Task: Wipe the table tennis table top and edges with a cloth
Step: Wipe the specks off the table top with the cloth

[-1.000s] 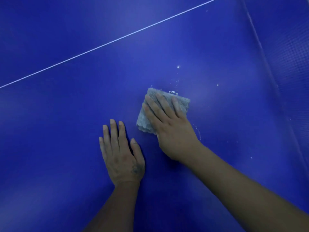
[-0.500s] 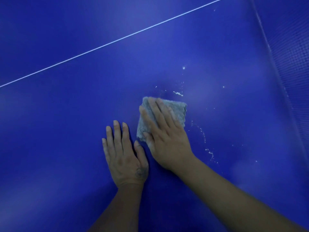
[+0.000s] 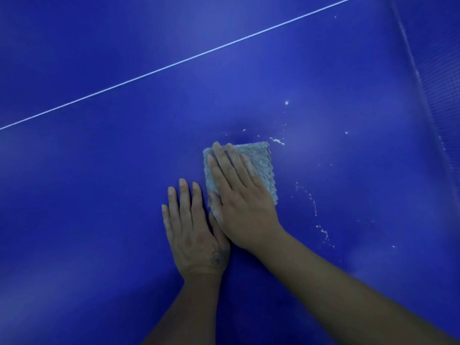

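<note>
The right grip (image 3: 245, 210) lies flat, fingers straight and slightly spread, pressing a folded square of fluffy grey cloth (image 3: 261, 163) onto the smooth deep-blue desk (image 3: 99, 220); it pinches nothing, only bears down. The left grip (image 3: 193, 235) is flat too, fingers close together, palm on the bare desk just beside the cloth's near-left corner, its thumb touching or almost touching the right thumb — I cannot tell which. The cloth sits well apart from the thin white line (image 3: 174, 64) and nearer the dark mesh net (image 3: 443, 95) along the far right side. The likely slip: under flat pressure alone the cloth could skid or unfold beneath the palm, and a stroke might smear the white crumbs (image 3: 276, 141) at its far-right corner instead of lifting them. A scattered trail of white specks (image 3: 315, 207) lies toward the net side, and a careless sweep could push it under the net. The left grip itself blocks any stroke toward the near left. No desk edge shows, so whether the edges are done cannot be told.
</note>
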